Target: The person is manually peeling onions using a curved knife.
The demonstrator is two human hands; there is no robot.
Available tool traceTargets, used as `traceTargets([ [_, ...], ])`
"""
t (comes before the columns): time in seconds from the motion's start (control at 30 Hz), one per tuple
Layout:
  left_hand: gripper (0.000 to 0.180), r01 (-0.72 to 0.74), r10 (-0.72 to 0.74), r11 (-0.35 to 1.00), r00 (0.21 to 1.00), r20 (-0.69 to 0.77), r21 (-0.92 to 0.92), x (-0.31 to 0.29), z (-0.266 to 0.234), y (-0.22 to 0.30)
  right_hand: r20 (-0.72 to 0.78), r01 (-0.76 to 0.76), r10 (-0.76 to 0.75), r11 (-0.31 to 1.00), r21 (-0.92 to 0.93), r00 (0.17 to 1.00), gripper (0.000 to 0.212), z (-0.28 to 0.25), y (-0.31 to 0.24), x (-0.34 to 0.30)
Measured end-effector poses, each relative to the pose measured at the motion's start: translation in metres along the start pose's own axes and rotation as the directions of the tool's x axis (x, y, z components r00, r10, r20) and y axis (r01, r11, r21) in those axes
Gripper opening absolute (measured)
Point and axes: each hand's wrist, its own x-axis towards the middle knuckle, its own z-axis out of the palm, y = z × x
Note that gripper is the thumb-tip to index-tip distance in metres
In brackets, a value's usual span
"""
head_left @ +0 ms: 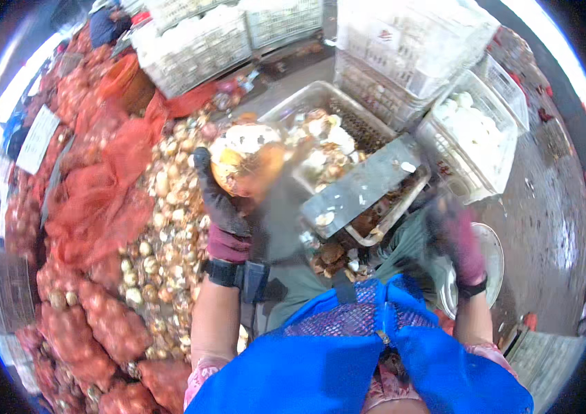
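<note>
My left hand [224, 214], in a dark glove with a maroon cuff, grips a rounded white and orange-brown thing [234, 162] from its left and lower side. Motion blur smears that thing, and I cannot tell its kind. It is above the left edge of a crate [307, 93] that holds onions [327, 134] and loose skins. Across the crate's near part lies a grey metal board [362, 186] with pale scraps on it. My right hand [453, 234], gloved the same way, is right of the board, apart from it. Blur hides its fingers.
Onions [162, 186] cover the floor at left, beside a red net [106, 207] and full red net sacks [110, 321]. White crates [410, 48] stand stacked behind; another crate [503, 162] holds peeled onions. A pale round basin [492, 265] is beside my right hand. Another person [106, 24] is far left.
</note>
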Motion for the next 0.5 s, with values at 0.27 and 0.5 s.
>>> traceTargets([
  [0.27,0.069,0.409,-0.406,0.913,0.908,0.100,-0.007,0.035,0.026,-0.085,0.170,-0.029,0.134,0.859,-0.511,0.976,0.053,0.055,-0.009,-0.001],
  [0.5,0.074,0.625,-0.615,0.779,0.777,0.139,-0.046,0.035,0.027,-0.119,0.200,0.326,-0.259,0.685,-0.651,0.945,0.040,0.048,0.004,0.002],
])
